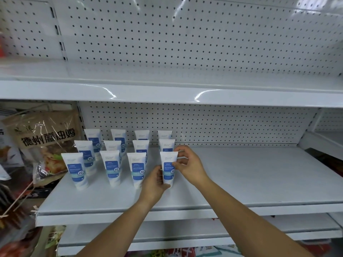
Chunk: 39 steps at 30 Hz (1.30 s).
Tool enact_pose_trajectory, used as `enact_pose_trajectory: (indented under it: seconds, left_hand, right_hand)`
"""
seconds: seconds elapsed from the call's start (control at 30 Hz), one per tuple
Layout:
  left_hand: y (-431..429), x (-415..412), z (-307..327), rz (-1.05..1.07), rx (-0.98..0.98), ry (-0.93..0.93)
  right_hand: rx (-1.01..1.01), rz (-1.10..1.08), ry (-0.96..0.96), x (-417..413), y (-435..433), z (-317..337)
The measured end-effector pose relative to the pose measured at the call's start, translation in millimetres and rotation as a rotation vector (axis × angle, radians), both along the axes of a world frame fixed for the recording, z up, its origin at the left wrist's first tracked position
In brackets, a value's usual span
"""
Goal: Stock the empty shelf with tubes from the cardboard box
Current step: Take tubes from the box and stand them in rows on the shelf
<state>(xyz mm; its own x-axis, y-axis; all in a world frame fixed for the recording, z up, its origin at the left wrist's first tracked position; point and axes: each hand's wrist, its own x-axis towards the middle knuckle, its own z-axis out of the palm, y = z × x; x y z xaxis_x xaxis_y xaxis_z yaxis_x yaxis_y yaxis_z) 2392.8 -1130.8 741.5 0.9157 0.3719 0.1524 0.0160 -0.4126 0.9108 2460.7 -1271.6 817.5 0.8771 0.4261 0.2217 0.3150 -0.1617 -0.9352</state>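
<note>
Already a good part of the job was done. Eleven tubes stood upright on their caps on the white shelf, in three rows running back toward the pegboard wall, and a twelfth tube was being set at the right end of the front row. That made four columns, all crowded onto the left half; the whole right half of the shelf was bare, so I judged the stocking well under way but far from finished. The cardboard box was nowhere in sight from where I stood, so how many tubes remained I could not say.

The left hand had its fingers curled round the lower part of the twelfth tube, near the cap, while the right hand pinched its upper edge between thumb and fingertips, the other fingers arched loosely above. Both hands were closed on it, squaring it to its neighbours. Its base seemed to be touching the shelf, though the left hand hid that spot.

The tubes were white, flat-crimped at the top and tapering to the cap, with a blue label panel and a small round blue badge. A bag of packaged food leaned in the next bay to the left.
</note>
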Motion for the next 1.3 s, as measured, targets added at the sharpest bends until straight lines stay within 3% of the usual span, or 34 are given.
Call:
enact_pose_trajectory:
  seconds: [0.67,0.97,1.07,1.17,1.3]
  left_hand:
    - [9,-3,-4,-0.135,0.091,-0.047]
    - [0,-30,29,0.024,0.400,0.179]
    - [-3,-39,37,0.024,0.633,0.230]
    - [-7,-45,47,0.018,0.835,0.204]
    - [-1,-54,64,0.031,0.937,0.173]
  right_hand:
    - [-0.075,0.045,-0.050,-4,-5,-17]
    - [-0.553,-0.021,-0.263,-6,-50,-8]
    - [-0.711,-0.014,-0.343,-9,-66,-3]
    - [-0.804,0.002,-0.419,-11,-79,2]
    - [-0.895,0.043,-0.534,-16,-87,14]
